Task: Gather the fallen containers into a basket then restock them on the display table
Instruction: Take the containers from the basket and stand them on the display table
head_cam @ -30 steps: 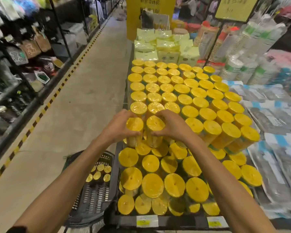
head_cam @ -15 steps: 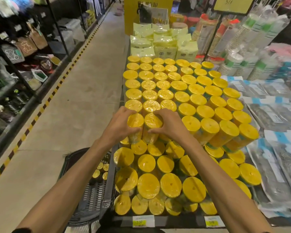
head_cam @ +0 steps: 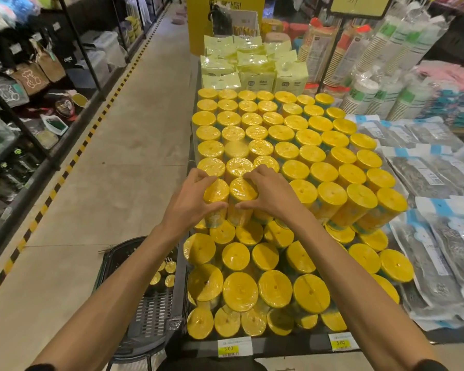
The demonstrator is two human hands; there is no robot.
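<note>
Two hands work at the near left end of the upper rows on the tabletop (head_cam: 287, 344): the left hand (head_cam: 188, 202) grips the left container (head_cam: 216, 192), the right hand (head_cam: 273, 196) grips the right container (head_cam: 241, 190), the pair touching side by side. To seat them well, I judge, keep both upright, push them flush against the row behind and release only once steady, since the leaning containers (head_cam: 359, 207) to the right could topple. A few spare containers (head_cam: 169, 267) lie in the basket (head_cam: 150, 311) on the floor beside
</note>
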